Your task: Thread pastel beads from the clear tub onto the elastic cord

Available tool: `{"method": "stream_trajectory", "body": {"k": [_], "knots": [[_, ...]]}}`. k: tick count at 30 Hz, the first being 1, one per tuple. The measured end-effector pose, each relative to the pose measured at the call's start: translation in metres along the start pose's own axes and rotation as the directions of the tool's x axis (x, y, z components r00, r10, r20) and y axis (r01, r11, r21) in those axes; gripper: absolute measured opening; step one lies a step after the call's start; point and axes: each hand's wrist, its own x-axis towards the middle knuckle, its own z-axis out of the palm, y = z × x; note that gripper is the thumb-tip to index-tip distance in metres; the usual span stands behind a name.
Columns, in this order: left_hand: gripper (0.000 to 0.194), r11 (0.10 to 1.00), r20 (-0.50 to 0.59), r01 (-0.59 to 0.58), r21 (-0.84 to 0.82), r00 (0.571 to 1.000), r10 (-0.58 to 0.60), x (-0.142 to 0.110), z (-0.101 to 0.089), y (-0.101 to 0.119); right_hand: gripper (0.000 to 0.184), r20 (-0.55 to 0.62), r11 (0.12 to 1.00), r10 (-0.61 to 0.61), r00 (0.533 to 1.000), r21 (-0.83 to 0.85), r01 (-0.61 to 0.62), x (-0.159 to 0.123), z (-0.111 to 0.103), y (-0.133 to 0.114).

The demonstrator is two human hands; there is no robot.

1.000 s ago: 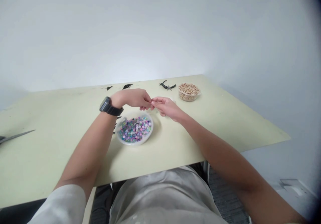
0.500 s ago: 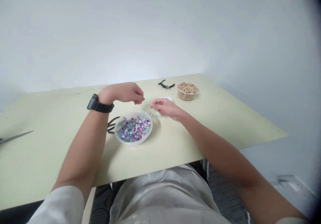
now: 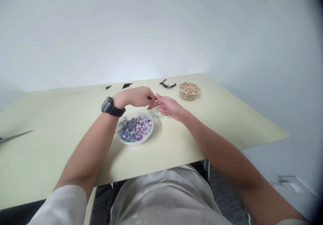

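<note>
- Two hands meet above the pale green bench (image 3: 227, 124) in the head view: the left hand (image 3: 136, 97), pinched nearly shut, brings its fingertips to the right hand (image 3: 168, 106), whose fingers are loosely curled around what I judge to be thread; whatever they grip is too small to see.
- Beaded strand (image 3: 156, 116) lies just beside the clear round bowl of multicoloured beads (image 3: 135, 129).
- Threading seems in hand; the next move calls for steady alignment.

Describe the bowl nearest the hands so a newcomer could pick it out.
On the pale green table, look just below where the left hand and right hand meet. The clear round bowl there holds multicoloured beads; the far bowl holds tan ones.
</note>
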Motion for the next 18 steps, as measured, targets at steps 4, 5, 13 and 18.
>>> {"method": "stream_trajectory", "body": {"k": [4,5,13,18], "knots": [[0.024,0.998,-0.038,0.045,0.038,0.998,-0.043,0.000,-0.001,-0.002,0.048,-0.087,0.998,0.043,0.995,-0.049,-0.047,0.000,0.002,-0.001],[0.022,0.996,-0.035,0.071,0.049,0.997,-0.069,0.000,-0.001,-0.003,0.046,-0.101,0.997,0.055,0.993,-0.055,-0.061,-0.001,0.003,-0.001],[0.023,0.980,-0.040,0.185,0.076,0.982,-0.183,-0.014,-0.011,0.004,0.032,-0.054,0.992,0.032,0.998,-0.119,-0.039,-0.004,-0.005,0.000],[0.026,0.952,-0.187,0.269,0.145,0.952,-0.240,-0.027,-0.019,0.012,0.026,-0.099,0.992,0.023,0.995,-0.124,-0.035,-0.003,-0.005,0.001]]}}
